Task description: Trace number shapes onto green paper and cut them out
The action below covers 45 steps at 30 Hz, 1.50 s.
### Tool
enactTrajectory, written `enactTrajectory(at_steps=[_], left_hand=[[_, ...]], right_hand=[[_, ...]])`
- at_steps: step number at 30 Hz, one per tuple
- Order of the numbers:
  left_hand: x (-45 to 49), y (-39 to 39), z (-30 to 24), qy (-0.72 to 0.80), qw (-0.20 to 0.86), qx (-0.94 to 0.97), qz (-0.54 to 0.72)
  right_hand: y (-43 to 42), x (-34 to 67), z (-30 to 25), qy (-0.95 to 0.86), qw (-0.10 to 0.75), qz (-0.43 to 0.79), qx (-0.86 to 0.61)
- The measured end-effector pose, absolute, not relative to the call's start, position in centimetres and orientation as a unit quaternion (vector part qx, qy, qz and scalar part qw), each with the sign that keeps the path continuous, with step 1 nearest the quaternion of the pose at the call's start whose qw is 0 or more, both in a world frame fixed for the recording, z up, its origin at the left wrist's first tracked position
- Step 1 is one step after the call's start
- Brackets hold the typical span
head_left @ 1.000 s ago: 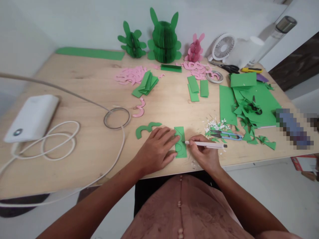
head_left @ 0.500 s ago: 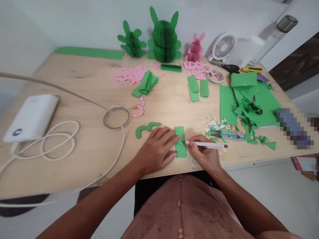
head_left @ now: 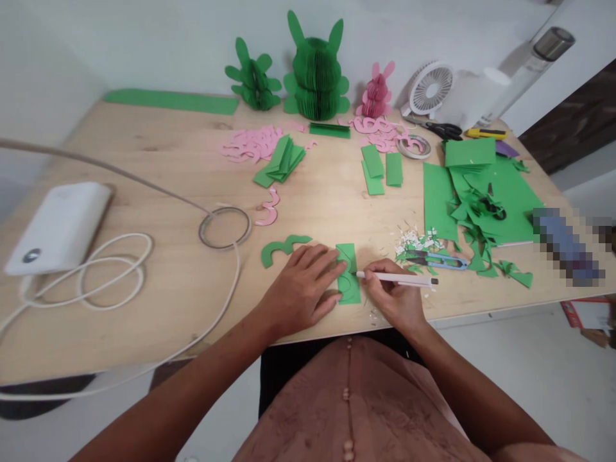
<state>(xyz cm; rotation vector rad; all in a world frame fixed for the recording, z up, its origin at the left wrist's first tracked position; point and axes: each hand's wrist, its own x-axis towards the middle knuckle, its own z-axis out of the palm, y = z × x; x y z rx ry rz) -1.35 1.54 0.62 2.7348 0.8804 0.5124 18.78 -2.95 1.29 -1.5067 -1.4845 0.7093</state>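
My left hand (head_left: 301, 289) lies flat, fingers stretched out, pressing a small green paper strip (head_left: 348, 277) onto the wooden table (head_left: 158, 186) near its front edge. My right hand (head_left: 394, 296) is closed around a white pen (head_left: 397, 278), whose tip touches the strip's right side. A curved pencil outline shows on the strip beside my left fingertips. A green cut-out shape (head_left: 282, 249) lies just left of my left hand.
Small blue snips (head_left: 440, 261) and paper scraps lie right of the pen. Green sheets (head_left: 481, 192) pile at the right. Paper bunnies (head_left: 315, 70), a fan (head_left: 430, 88), scissors (head_left: 443, 130) and tape rings stand behind. A white power bank (head_left: 60, 224) with cable lies left.
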Motion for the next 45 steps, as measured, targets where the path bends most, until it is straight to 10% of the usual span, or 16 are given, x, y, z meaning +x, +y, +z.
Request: enactTrajectory(at_steps=[24, 45], left_hand=[[-1.3, 1.4, 0.6, 0.301, 0.113, 0.930, 0.180], [-1.2, 1.4, 0.6, 0.298, 0.103, 0.934, 0.170]], right_hand=[[-4.1, 19.4, 2.5, -0.601, 0.456, 0.298, -0.585], [-6.7, 19.4, 0.0, -0.837, 0.290, -0.007, -0.464]])
